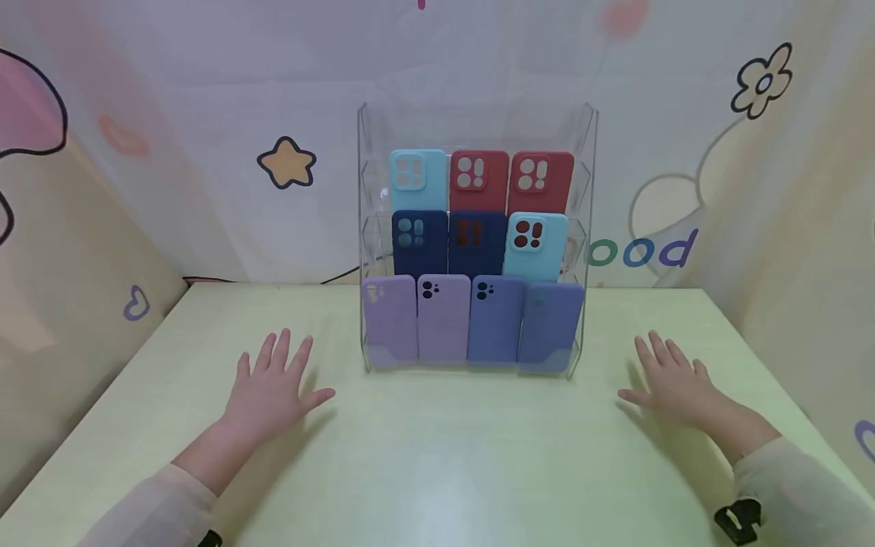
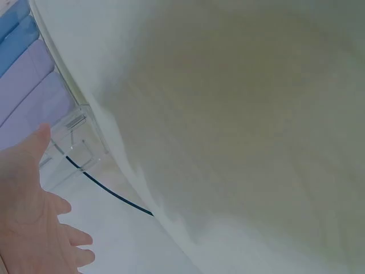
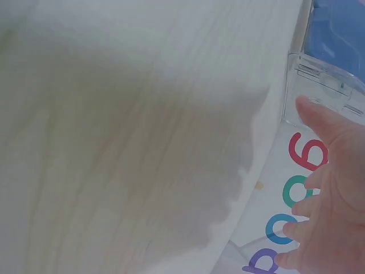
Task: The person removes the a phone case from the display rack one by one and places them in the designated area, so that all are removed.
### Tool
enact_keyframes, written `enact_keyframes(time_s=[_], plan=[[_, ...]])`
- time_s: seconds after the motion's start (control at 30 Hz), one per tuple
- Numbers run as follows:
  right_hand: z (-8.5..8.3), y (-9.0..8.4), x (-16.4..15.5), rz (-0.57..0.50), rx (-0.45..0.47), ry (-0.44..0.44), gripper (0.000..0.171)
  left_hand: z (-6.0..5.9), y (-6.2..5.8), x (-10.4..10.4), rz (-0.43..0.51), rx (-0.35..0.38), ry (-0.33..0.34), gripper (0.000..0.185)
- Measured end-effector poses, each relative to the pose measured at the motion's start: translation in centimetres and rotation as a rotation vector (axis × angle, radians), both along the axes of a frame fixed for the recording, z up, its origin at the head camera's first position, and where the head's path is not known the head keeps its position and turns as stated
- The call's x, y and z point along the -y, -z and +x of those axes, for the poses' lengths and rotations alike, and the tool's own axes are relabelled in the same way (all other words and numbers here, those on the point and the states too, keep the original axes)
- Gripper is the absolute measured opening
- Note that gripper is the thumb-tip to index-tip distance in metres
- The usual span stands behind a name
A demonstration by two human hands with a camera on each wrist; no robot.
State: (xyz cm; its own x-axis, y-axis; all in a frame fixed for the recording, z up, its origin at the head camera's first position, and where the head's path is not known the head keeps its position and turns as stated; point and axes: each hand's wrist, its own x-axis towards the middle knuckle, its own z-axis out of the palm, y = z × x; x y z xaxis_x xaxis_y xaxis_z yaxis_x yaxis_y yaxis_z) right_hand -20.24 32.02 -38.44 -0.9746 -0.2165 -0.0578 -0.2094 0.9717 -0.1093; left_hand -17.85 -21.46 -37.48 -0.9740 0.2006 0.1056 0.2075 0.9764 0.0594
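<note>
From the head view, the left hand (image 1: pixel 273 384) and the right hand (image 1: pixel 673 380) lie flat on the tabletop (image 1: pixel 444 456), fingers spread, holding nothing. A clear rack (image 1: pixel 472 235) full of phone cases (image 1: pixel 444 319) stands between them, apart from both.

The left wrist view shows the left hand (image 2: pixel 31 220) flat, near the rack's corner (image 2: pixel 74 142).

The right wrist view shows the right hand (image 3: pixel 331 188) flat, near the rack (image 3: pixel 325 85).
</note>
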Motion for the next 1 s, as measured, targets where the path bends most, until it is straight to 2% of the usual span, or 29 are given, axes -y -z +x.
enact_keyframes(time_s=[0.13, 0.23, 0.37, 0.57, 0.73, 0.87, 1.0], plan=[[-0.4, -0.5, 0.2, -0.046, -0.01, -0.05, 0.09, -0.3, -0.1, 0.2, -0.008, -0.003, 0.004, 0.085], [-0.5, -0.9, 0.8, -0.154, 0.027, -0.079, 0.082, -0.5, 0.0, 0.4, -0.006, -0.012, 0.019, 0.083], [-0.8, -1.6, 2.1, -0.287, 0.098, -0.084, 0.072, -0.7, 0.0, 0.4, 0.047, -0.008, 0.043, 0.075], [-2.0, -2.5, 3.8, -0.367, 0.101, -0.137, 0.056, -1.3, -0.9, -0.3, 0.174, -0.047, 0.092, 0.054], [-3.2, -2.8, 4.8, -0.405, 0.138, -0.183, 0.04, -2.0, -1.6, -0.9, 0.343, -0.027, 0.083, 0.046], [-3.9, -2.9, 5.7, -0.424, 0.219, -0.163, 0.038, -2.8, -2.2, -1.9, 0.464, -0.021, 0.081, 0.041], [-4.2, -2.9, 6.3, -0.457, 0.309, -0.132, 0.036, -3.7, -3.2, -3.4, 0.539, -0.101, 0.098, 0.038]])
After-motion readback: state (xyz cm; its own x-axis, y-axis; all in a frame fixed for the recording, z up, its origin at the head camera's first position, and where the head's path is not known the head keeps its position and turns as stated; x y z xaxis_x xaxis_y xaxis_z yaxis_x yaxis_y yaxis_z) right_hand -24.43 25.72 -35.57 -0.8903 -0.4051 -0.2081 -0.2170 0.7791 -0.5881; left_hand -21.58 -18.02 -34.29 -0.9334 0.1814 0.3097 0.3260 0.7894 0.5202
